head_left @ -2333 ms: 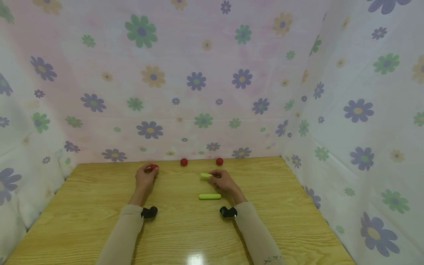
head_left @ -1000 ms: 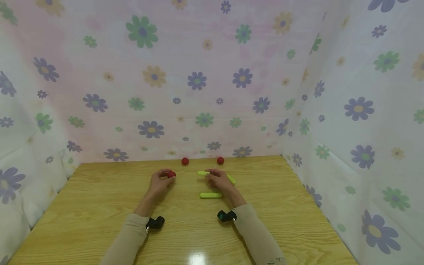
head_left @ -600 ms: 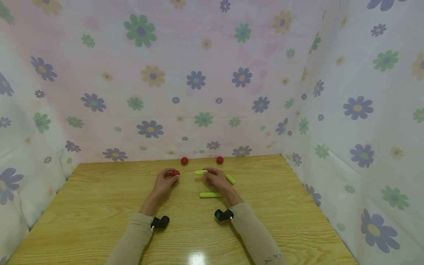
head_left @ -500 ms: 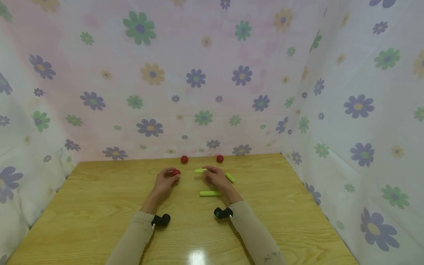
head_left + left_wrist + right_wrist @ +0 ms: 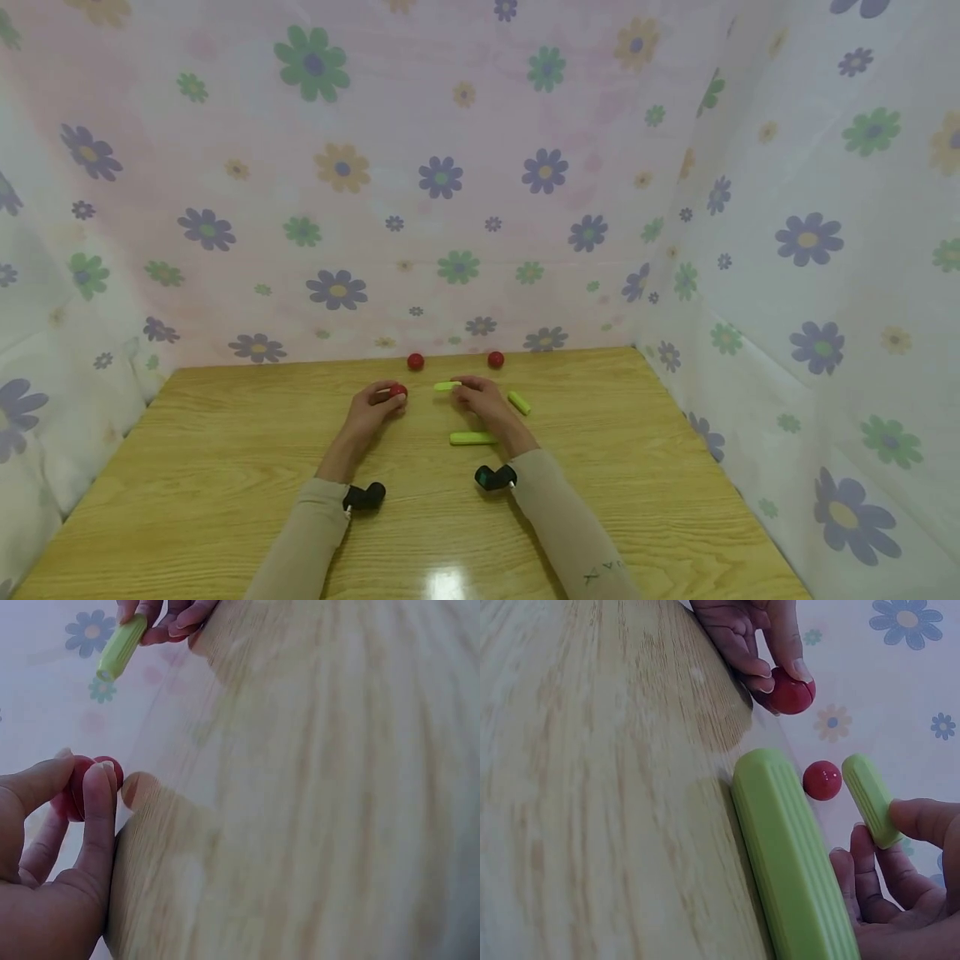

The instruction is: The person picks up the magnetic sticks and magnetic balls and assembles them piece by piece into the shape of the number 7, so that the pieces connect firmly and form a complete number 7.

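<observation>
My left hand (image 5: 372, 410) pinches a red ball (image 5: 398, 391) between thumb and fingers, near the middle of the table's far half. The ball (image 5: 77, 791) also shows in the left wrist view. To its right, my right hand (image 5: 483, 402) pinches a light green ribbed stick (image 5: 447, 386) by one end, its free end pointing left toward the ball. In the right wrist view this stick (image 5: 871, 801) is tilted, between thumb and fingertips. A gap separates the held ball from the held stick.
Two more red balls, one on the left (image 5: 416, 362) and one on the right (image 5: 496, 360), lie by the table's back edge. A green stick (image 5: 472, 438) lies crosswise before my right wrist; another (image 5: 519, 403) lies right of that hand. Flowered cloth (image 5: 480, 208) hangs behind.
My left hand has carried its red ball rightward and slightly nearer. My right hand has shifted a little left and away with its green stick, and the stick to its right has come into view.
</observation>
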Demonstrator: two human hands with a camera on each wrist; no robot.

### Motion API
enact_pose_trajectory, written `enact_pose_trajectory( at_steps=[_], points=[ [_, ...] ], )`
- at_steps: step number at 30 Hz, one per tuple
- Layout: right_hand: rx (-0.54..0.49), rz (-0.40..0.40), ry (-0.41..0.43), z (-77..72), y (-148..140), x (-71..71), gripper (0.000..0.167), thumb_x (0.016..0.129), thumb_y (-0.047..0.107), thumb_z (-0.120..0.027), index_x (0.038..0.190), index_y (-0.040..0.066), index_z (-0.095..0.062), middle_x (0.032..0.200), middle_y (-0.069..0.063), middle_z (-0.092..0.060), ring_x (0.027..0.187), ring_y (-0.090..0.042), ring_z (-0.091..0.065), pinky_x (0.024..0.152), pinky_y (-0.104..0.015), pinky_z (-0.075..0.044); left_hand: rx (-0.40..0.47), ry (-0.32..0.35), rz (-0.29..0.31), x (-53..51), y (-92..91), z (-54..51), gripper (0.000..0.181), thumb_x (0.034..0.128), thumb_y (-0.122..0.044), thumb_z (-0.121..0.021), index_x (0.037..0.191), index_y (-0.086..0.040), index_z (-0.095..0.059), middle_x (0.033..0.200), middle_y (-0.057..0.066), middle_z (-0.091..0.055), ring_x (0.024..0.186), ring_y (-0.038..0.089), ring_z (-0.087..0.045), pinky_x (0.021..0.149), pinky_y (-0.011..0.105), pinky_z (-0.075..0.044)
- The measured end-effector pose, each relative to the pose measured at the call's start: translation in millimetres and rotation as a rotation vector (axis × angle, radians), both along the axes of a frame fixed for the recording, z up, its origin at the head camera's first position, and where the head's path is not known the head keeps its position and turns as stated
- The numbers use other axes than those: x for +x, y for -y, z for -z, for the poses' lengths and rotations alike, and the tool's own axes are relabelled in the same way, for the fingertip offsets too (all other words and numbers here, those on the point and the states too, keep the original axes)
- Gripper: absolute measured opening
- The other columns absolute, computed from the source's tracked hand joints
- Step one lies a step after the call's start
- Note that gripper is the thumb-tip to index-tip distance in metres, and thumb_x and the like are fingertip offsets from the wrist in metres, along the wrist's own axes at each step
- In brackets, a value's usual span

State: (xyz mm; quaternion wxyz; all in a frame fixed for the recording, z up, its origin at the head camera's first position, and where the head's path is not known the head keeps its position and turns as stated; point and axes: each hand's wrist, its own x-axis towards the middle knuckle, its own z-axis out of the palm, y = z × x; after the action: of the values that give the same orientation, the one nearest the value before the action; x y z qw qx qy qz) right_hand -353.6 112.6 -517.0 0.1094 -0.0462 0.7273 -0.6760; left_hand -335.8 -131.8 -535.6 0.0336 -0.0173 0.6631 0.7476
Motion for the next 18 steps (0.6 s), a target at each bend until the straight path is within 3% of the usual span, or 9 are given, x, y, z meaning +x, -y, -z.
enact_pose_trajectory(
  at_steps=[7, 18],
  points=[
    [-0.003, 0.022, 0.009, -0.6, 3.5, -0.3, 0.032, 0.106, 0.013, -0.058, 0.133, -0.003, -0.065, 0.121, -0.018, -0.067, 0.096, -0.016, -0.063, 0.086, -0.027, -0.055, -0.011, 0.018, -0.002, -0.9, 1.1, -0.8, 0.045, 0.0997, 0.000, -0.066, 0.141, 0.010, -0.051, 0.126, 0.023, -0.059, 0.086, 0.009, -0.068, 0.077, 0.019, -0.059],
    [0.009, 0.013, 0.000, 2.8, 7.7, -1.0, 0.036, 0.107, 0.014, -0.058, 0.135, -0.008, -0.062, 0.134, -0.025, -0.062, 0.122, -0.036, -0.061, 0.107, -0.043, -0.051, -0.039, 0.025, 0.022, 0.4, 6.1, -0.5, 0.048, 0.1020, -0.005, -0.065, 0.145, 0.007, -0.049, 0.138, 0.028, -0.054, 0.089, 0.007, -0.067, 0.078, 0.018, -0.058]
  ],
)
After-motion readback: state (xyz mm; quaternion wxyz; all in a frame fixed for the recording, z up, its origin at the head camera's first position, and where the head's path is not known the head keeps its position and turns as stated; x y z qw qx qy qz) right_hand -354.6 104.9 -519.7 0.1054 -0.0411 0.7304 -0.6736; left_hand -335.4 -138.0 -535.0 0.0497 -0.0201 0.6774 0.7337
